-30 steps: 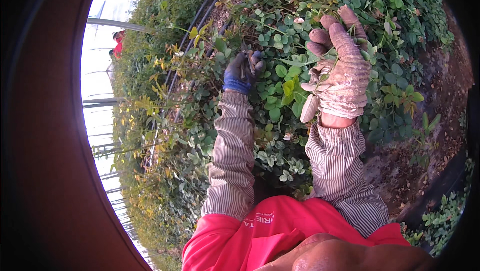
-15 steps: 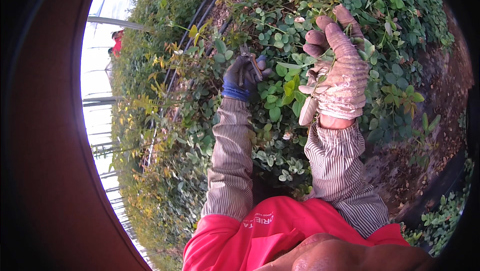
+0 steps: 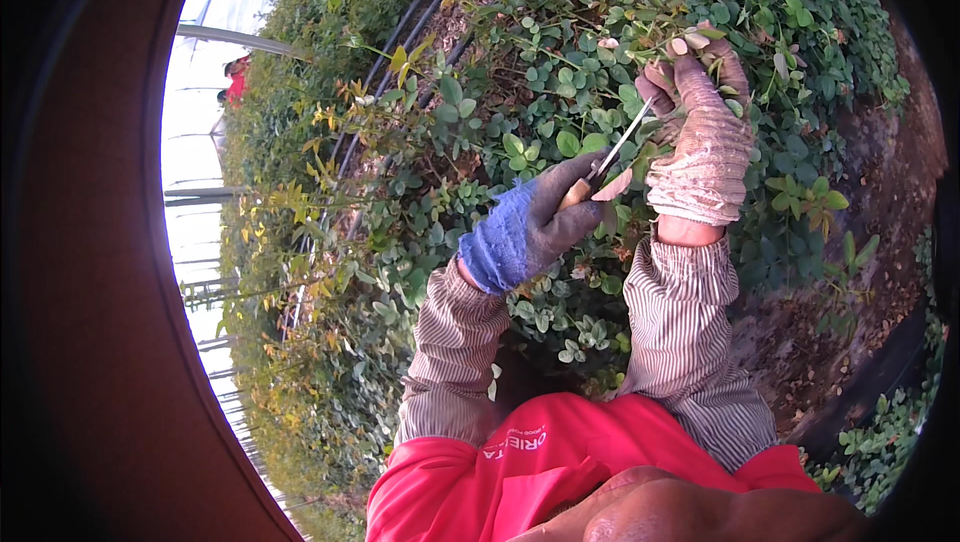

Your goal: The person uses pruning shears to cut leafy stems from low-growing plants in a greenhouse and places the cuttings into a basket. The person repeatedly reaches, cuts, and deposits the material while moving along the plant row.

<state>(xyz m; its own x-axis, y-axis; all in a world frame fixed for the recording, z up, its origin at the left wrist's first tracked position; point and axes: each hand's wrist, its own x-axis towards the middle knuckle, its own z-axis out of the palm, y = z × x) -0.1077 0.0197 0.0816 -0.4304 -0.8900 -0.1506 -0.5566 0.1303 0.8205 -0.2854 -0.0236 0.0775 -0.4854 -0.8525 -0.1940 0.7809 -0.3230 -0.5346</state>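
Note:
My left hand (image 3: 525,230), in a blue and grey glove, is wrapped around pruning shears (image 3: 622,145) with tan handles. Their thin metal blade slants up to the right, its tip close beside the fingers of my right hand. My right hand (image 3: 703,147), in a dirt-stained, pale knitted glove, is closed on a leafy stem (image 3: 690,44). Leaves of it stick out above and between the fingers; part of the stem is hidden by the glove. A pinkish leaf (image 3: 613,186) hangs between the two hands.
Dense green leafy plants (image 3: 565,77) surround both hands. Dark hoses (image 3: 395,52) run through the foliage on the left. Bare soil (image 3: 800,342) and dark sheeting (image 3: 870,377) lie to the right. Far left, a person in red (image 3: 236,82) stands behind the plants.
My left hand has swung right and turned, bringing the shears' blade up to my right hand. My right hand has shifted slightly right, its fingers now curled more tightly around the stem.

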